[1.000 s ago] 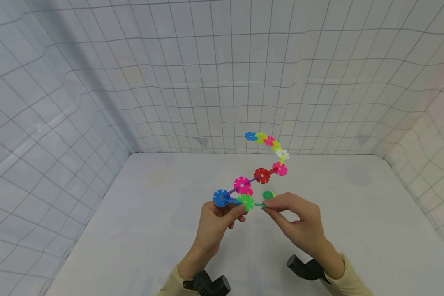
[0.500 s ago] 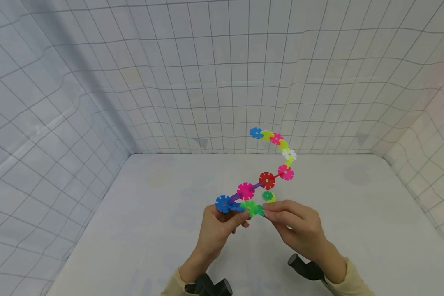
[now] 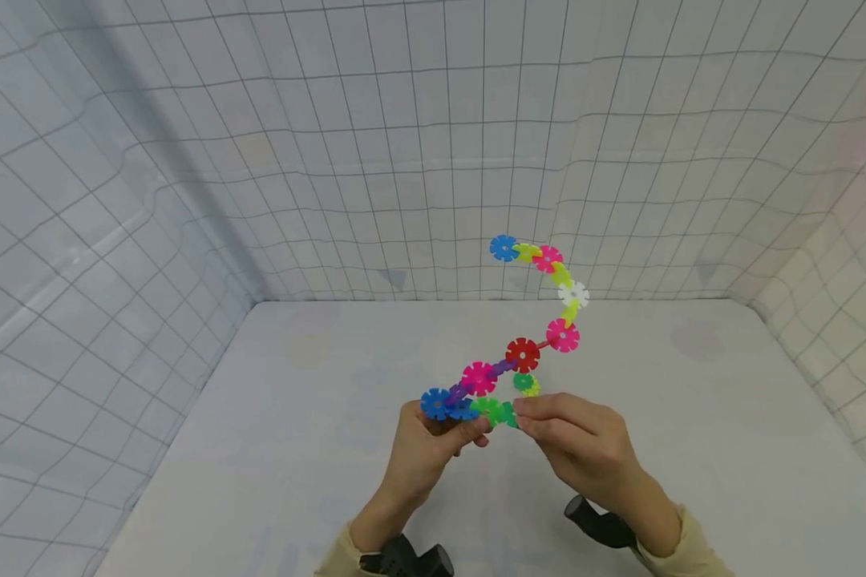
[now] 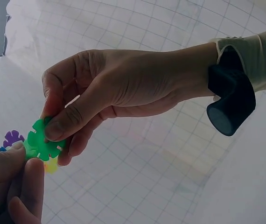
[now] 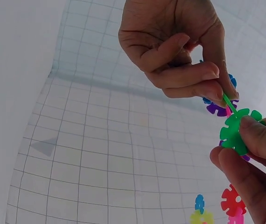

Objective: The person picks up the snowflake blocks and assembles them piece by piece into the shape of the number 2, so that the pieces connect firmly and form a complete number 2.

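Note:
A curved chain of notched plastic snowflake discs (image 3: pixel 523 355) in blue, pink, purple, red, yellow and white is held up in the head view. My left hand (image 3: pixel 417 461) holds the near end, its thumb on a light green disc (image 3: pixel 488 409) beside blue ones. My right hand (image 3: pixel 595 445) pinches a darker green disc (image 3: pixel 508 414) between thumb and fingers. In the right wrist view, the light green disc (image 5: pixel 229 103) appears edge-on and meets the darker green disc (image 5: pixel 234 135). How deep their slots interlock is hidden by my fingers.
A green disc (image 3: pixel 523 381) and a yellow disc (image 3: pixel 532 389) lie together on the white table (image 3: pixel 296 441), just beyond my right hand. Gridded white sheeting (image 3: pixel 433 160) rises behind the table and along both sides. A black wrist mount (image 3: pixel 599 522) sits on the right wrist.
The darker green disc has turned from edge-on to partly face-on and now meets the light green one. The chain has shifted slightly right, and its far blue end has risen.

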The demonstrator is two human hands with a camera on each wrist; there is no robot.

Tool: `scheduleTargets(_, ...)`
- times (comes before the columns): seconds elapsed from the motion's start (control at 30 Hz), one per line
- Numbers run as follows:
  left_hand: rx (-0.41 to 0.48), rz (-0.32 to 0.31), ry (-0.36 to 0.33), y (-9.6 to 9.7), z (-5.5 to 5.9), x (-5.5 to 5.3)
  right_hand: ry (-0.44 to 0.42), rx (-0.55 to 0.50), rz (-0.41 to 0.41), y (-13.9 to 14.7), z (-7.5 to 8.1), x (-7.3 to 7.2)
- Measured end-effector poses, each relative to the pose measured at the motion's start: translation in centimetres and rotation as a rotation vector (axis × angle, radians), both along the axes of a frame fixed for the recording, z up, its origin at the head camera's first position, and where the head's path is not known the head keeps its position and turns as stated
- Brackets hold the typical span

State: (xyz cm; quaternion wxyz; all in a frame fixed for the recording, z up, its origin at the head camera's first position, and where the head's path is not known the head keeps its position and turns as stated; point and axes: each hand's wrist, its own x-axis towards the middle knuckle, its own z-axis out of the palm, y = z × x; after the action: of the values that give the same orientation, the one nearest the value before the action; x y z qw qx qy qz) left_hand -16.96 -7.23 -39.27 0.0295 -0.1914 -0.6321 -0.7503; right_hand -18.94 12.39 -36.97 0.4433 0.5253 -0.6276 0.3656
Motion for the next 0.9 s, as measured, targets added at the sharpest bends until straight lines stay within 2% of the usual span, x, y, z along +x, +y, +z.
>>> scheduleTargets(0.2, -0.006, -0.007, 0.011, 0.14, -0.08, -0.08, -0.013, 0.025, -0.022, 0.26, 0.02, 0.17)
scheduleTargets(0.53, -0.049, -0.004, -0.009, 0.17, -0.06, -0.2, -0.027, 0.111, -0.091, 0.74, -0.35, 0.22)
scheduleTargets(0.73, -0.068, -0.025, -0.034, -0.11, -0.15, -0.3, -0.028, 0.077, -0.022, 0.62, -0.44, -0.15)
scheduleTargets(0.9, -0.042, 0.0, -0.001, -0.03, -0.09, -0.18, -0.004, 0.004, 0.047, 0.18, -0.4, -0.67)
